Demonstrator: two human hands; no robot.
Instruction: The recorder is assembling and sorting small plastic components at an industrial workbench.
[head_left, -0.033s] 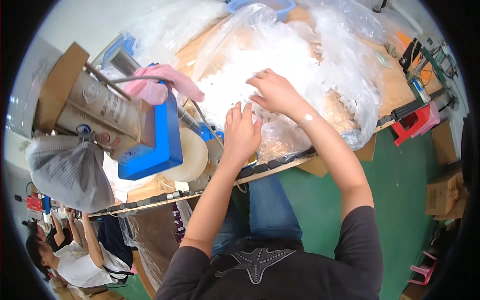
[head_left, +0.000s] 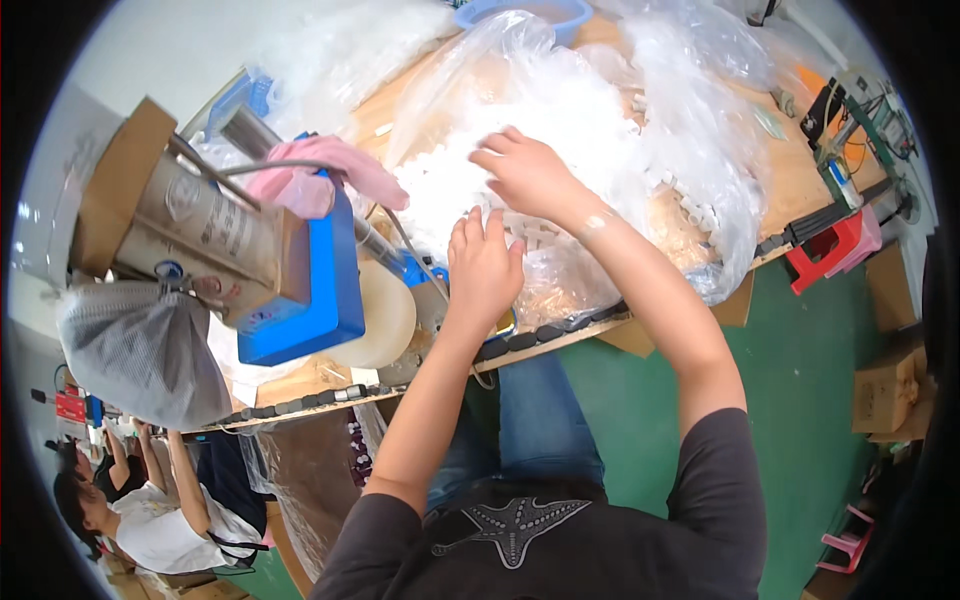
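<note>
A bright heap of small white plastic pieces (head_left: 545, 120), overexposed in the middle, lies on the wooden bench. Some pieces at its right edge look like short tubes. Clear plastic bag film (head_left: 690, 150) spreads under and around the heap. Over its near side is my right hand (head_left: 528, 175), fingers apart and slightly bent, with nothing visible in them. My left hand (head_left: 485, 262) is lower and to the left, by the near edge of the heap, its fingers spread. Whether its fingertips touch any piece I cannot tell.
Left of my hands stands a bench press with a blue base (head_left: 320, 300), a pink cloth (head_left: 320, 175) over it and a grey mesh bag (head_left: 140, 350) hanging from it. A blue basin (head_left: 570, 25) sits at the back. Co-workers (head_left: 165, 530) are at lower left.
My right hand has moved a little to the left over the white heap. The left hand has stayed almost where it was.
</note>
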